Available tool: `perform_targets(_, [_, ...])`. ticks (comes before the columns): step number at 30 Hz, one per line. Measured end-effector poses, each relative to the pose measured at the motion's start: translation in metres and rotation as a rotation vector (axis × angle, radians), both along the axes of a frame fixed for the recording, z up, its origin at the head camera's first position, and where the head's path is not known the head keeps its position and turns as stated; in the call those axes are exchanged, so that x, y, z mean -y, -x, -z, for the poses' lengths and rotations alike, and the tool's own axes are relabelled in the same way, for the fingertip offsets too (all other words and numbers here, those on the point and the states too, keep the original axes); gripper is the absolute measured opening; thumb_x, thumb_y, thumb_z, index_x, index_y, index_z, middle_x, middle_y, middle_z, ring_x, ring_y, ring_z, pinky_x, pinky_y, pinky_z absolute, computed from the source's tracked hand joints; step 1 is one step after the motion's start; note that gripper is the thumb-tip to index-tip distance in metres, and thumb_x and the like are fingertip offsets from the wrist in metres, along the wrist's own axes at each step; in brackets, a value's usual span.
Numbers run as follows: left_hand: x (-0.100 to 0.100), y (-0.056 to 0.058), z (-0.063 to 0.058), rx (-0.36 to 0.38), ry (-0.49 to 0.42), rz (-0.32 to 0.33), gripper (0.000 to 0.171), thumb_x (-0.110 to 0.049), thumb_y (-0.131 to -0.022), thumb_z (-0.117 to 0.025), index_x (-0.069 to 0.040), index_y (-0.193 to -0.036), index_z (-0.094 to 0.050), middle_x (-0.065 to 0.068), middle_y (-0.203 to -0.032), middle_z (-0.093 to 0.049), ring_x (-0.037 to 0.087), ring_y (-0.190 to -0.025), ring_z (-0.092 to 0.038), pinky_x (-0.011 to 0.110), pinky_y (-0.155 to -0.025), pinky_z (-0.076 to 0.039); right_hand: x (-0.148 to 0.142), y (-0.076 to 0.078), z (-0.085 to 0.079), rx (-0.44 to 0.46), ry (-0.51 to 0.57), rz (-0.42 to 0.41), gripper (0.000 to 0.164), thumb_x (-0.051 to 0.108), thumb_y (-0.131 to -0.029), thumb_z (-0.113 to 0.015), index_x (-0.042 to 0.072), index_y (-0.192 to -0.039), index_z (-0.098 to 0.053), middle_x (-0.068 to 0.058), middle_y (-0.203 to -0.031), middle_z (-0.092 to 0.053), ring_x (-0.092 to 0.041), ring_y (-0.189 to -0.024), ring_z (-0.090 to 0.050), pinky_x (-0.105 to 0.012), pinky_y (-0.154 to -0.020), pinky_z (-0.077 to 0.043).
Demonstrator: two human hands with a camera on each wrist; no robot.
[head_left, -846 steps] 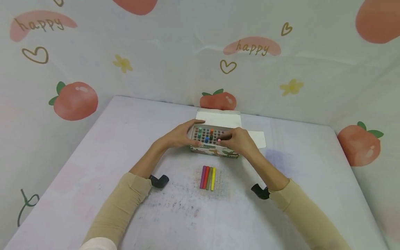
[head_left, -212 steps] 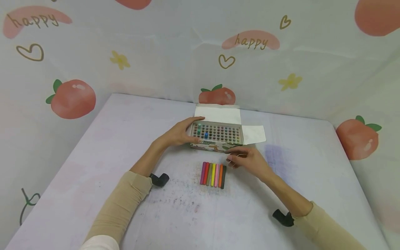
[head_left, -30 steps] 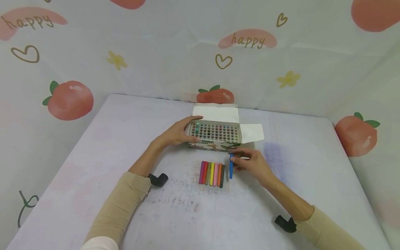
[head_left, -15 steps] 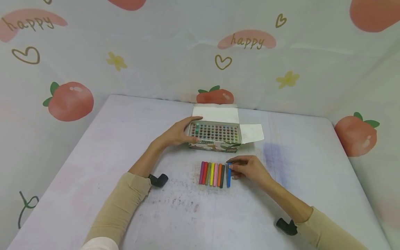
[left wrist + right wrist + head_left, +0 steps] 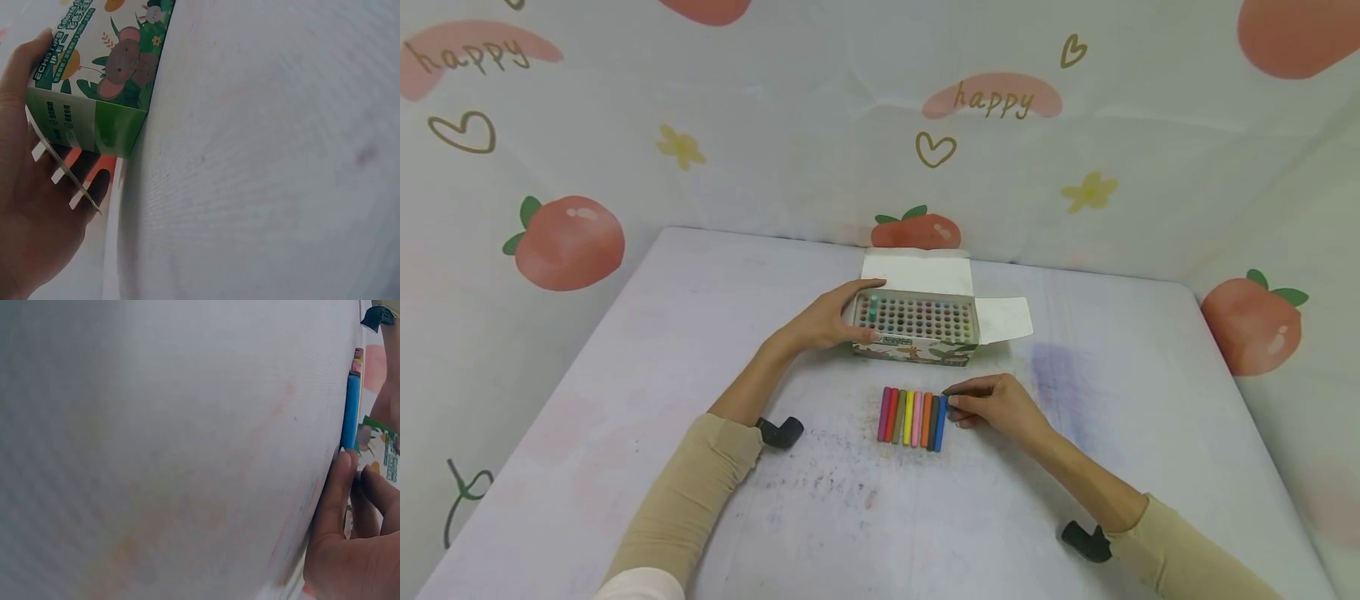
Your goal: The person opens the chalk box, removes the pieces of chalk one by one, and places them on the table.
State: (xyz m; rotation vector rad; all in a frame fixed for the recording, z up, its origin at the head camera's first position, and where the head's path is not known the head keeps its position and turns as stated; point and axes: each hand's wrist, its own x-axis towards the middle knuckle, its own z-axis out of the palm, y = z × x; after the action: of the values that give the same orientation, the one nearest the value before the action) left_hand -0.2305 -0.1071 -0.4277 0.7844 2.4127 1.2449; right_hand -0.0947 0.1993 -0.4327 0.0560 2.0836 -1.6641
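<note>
My left hand holds the left end of a printed cardboard chalk box, thumb on its front and fingers round behind. In the left wrist view, the elephant-printed face and green end of the box show beside that hand. Two green chalk sticks stick up from its tray of holes. A blue chalk stick lies at the right end of a row of several coloured chalk sticks on the table. My right hand touches the blue stick's far end, thumb and forefinger apart in the right wrist view.
The box's white lid is folded back, and a side flap sticks out to the right. A purple smudge marks the white tablecloth. Behind the table hangs a printed cloth.
The blue chalk stick, standing in the box some seconds ago, has come left and down beside the dark stick. Earlier, pink, orange and dark sticks left the box for the row. My left hand stays.
</note>
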Motion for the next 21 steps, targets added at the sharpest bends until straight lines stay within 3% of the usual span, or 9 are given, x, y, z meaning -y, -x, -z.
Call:
perform_targets(6, [0.000, 0.000, 0.001, 0.004, -0.015, 0.010, 0.085, -0.033, -0.084, -0.080, -0.028, -0.155, -0.034, 0.006, -0.132, -0.052, 0.024, -0.106, -0.051, 0.046, -0.093, -0.041, 0.000, 0.000, -0.002, -0.013, 0.002, -0.028, 0.031, 0.012, -0.094, -0.069, -0.008, -0.118, -0.068, -0.019, -0.097, -0.073, -0.024, -0.083, -0.073, -0.034, -0.075, -0.057])
perform_targets(15, [0.000, 0.000, 0.001, 0.015, -0.020, -0.001, 0.084, -0.033, -0.084, -0.080, -0.030, -0.154, -0.034, 0.005, -0.126, -0.054, 0.024, -0.103, -0.052, 0.044, -0.090, -0.042, 0.006, 0.009, -0.017, -0.126, -0.081, -0.100, 0.031, 0.017, -0.094, -0.069, 0.000, -0.120, -0.070, -0.016, -0.108, -0.070, -0.025, -0.083, -0.070, -0.036, -0.074, -0.057])
perform_targets(21, [-0.001, 0.001, 0.001, 0.017, -0.019, 0.001, 0.084, -0.033, -0.084, -0.080, -0.029, -0.154, -0.034, 0.005, -0.125, -0.055, 0.023, -0.104, -0.053, 0.044, -0.092, -0.042, 0.009, 0.017, -0.027, -0.194, -0.090, -0.144, 0.034, 0.017, -0.096, -0.067, -0.003, -0.123, -0.066, -0.019, -0.107, -0.070, -0.027, -0.086, -0.069, -0.041, -0.076, -0.056])
